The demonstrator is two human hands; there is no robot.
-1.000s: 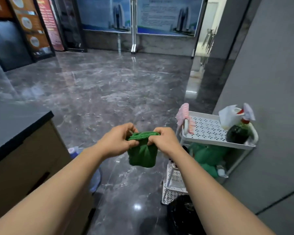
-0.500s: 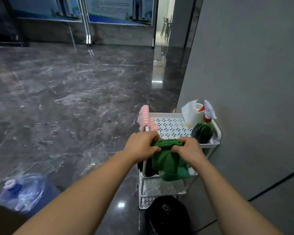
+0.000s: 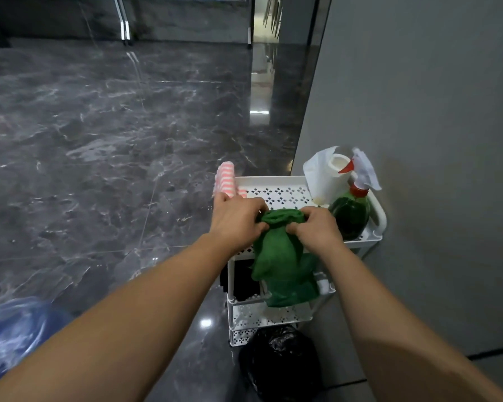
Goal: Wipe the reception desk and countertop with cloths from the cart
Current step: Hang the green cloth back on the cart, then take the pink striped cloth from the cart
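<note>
A green cloth (image 3: 276,242) hangs bunched between both hands, above the front of the white three-tier cart (image 3: 276,184). My left hand (image 3: 235,219) grips its top left edge and my right hand (image 3: 317,227) grips its top right edge. More green cloth (image 3: 291,288) lies on the cart's middle shelf, right below the held one. A pink striped cloth (image 3: 226,181) is draped over the cart's top left rim. The reception desk is out of view.
On the cart's top shelf stand a green spray bottle (image 3: 350,213) and a white paper roll in a bag (image 3: 325,175). A black rubbish bag (image 3: 279,361) sits on the floor before the cart. A grey wall (image 3: 418,140) runs along the right. A blue water jug (image 3: 15,329) lies bottom left.
My view has swung right and drawn nearer to the cart; the desk has left the frame. Both hands have carried the green cloth from over the floor to above the cart.
</note>
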